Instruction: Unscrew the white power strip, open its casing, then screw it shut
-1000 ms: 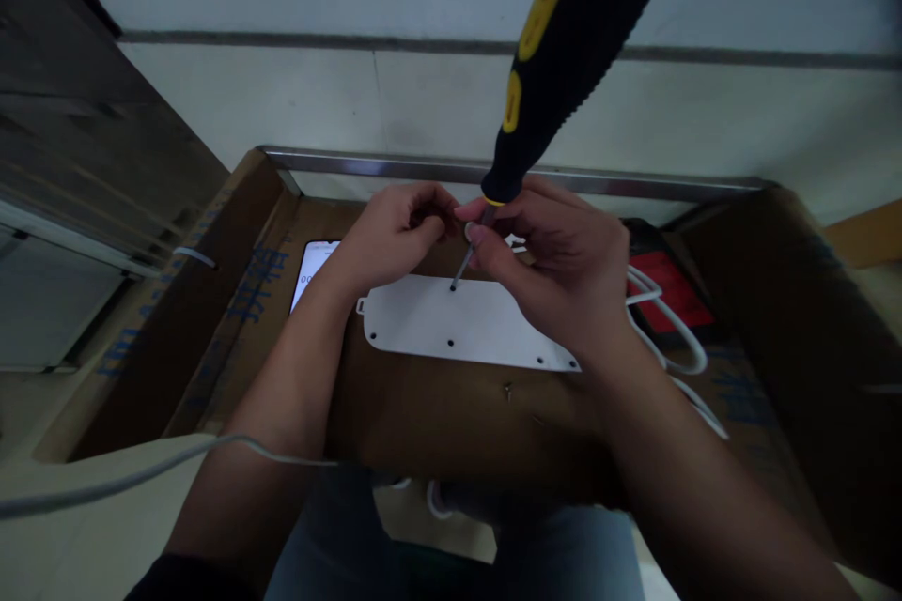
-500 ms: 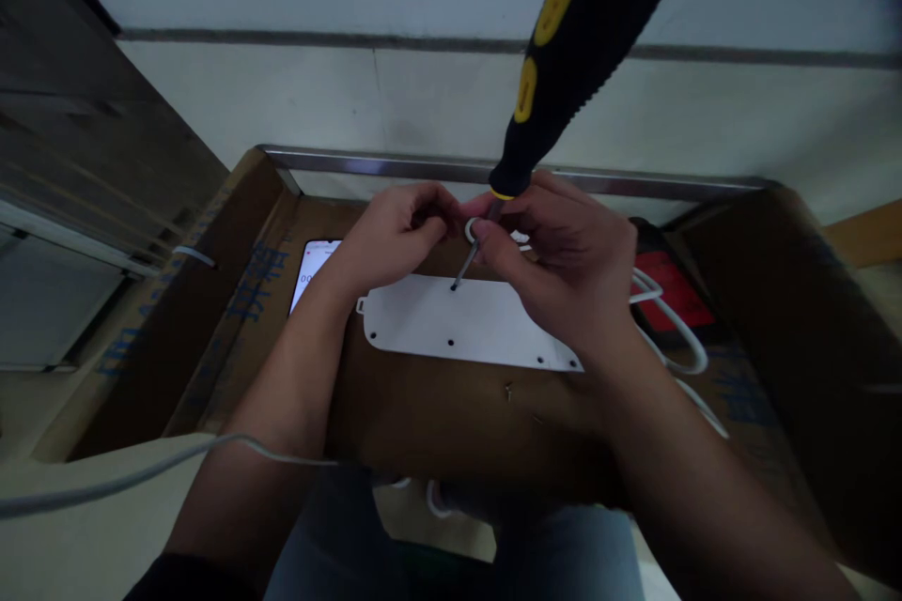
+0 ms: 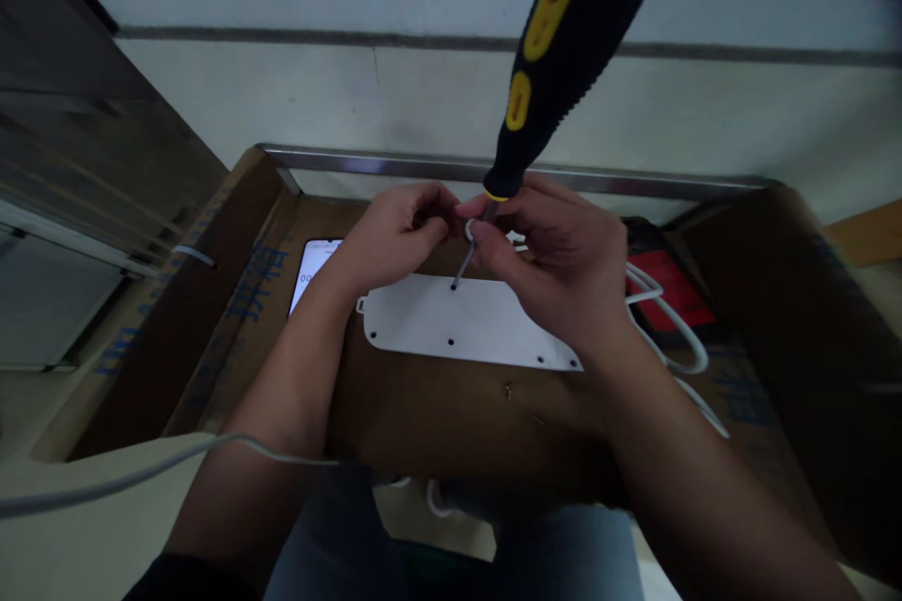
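My right hand pinches the metal shaft of a black and yellow screwdriver just below its handle. The tool leans to the upper right, its tip in a hole of a long white power strip lying underside up. Several dark screw holes dot the strip's edges. A small pale ring shows at the right fingertips beside the shaft. My left hand is closed above the strip's far left end, with curled fingers close to the right fingertips. Whatever it may hold is hidden.
Small screws lie on the cardboard in front of the strip. A lit phone sits left, partly under my left arm. White cable loops at right beside a red and black object. Cardboard flaps rise at both sides.
The screwdriver's handle has swung a little to the left, and my right hand has shifted slightly left with it. The tip stays at the same hole; my left hand looks unmoved.
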A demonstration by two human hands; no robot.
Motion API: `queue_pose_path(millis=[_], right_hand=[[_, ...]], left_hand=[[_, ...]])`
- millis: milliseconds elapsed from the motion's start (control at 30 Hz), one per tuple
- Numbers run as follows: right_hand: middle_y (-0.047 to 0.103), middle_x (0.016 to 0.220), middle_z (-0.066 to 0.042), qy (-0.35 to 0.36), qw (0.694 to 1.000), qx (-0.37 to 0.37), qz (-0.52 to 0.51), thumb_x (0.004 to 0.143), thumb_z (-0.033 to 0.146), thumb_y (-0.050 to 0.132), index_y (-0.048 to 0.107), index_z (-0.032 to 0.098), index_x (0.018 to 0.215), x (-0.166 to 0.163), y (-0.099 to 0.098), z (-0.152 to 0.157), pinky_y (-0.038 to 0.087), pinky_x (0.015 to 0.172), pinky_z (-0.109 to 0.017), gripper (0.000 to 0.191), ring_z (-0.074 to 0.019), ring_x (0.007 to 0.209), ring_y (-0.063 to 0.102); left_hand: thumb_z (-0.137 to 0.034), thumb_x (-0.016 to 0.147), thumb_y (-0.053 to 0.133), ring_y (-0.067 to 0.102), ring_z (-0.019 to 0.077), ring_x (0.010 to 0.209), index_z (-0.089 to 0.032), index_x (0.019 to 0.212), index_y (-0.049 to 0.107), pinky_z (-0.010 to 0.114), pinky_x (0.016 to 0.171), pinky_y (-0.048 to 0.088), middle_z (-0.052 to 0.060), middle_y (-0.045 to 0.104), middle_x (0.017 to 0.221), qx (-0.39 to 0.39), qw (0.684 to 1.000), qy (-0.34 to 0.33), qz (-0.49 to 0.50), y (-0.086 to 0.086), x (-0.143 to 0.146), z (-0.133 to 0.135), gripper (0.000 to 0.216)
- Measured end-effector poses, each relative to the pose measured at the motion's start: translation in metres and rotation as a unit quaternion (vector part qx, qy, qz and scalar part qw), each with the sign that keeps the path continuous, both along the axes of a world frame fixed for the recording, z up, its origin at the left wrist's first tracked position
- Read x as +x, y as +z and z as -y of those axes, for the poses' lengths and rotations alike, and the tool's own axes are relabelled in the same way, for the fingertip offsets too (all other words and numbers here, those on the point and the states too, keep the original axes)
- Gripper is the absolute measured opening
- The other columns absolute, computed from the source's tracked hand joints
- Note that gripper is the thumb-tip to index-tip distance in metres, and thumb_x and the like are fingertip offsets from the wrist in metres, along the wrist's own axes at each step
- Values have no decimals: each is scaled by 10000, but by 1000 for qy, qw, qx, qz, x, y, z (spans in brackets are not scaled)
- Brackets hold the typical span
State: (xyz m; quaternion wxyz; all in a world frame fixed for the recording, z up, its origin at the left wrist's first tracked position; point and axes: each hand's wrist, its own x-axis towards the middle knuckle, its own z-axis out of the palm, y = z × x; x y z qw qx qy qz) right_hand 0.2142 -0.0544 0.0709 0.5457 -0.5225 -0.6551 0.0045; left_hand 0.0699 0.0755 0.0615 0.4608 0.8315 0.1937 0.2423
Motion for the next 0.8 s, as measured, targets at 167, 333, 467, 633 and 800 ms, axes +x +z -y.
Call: queue_pose_path(millis=[167,333,467,633,800], right_hand=[[727,928,-22,1,1000,10,-4,912,169,663,710,180,869,0,-1,-1,497,608,-216,64,-75,742,616],[724,932,-26,15,1000,12,-21,908,157,665,708,172,880,-1,-2,-2,491,598,-210,53,-64,722,606],[710,924,-24,20,999,10,-36,913,160,659,694,173,881,-1,-1,-1,494,606,-222,49,-59,695,597],[683,921,-29,16,998,-11,-61,928,219,662,697,175,885,0,-1,1,518,628,-237,71,-70,710,605],[642,927,-31,17,996,-23,-86,933,270,673,697,183,880,1,-2,2,540,631,-259,105,-77,707,596]], left_hand=[[-94,834,490,628,135,802,-138,953,706,260,741,474,22,723,886,13,1000,10,-15,0,0,0,251],[-98,839,485,616,126,780,-119,979,710,246,730,469,14,721,877,11,1000,8,-23,0,1,1,266],[-103,828,484,608,120,757,-115,951,711,240,704,456,10,711,861,9,1000,9,-18,0,0,1,259],[-93,815,488,626,128,786,-115,949,707,235,703,462,14,712,859,12,1000,7,-12,1,1,1,257],[-92,824,470,622,128,790,-113,999,721,250,737,472,24,713,880,12,999,12,-29,2,1,0,307]])
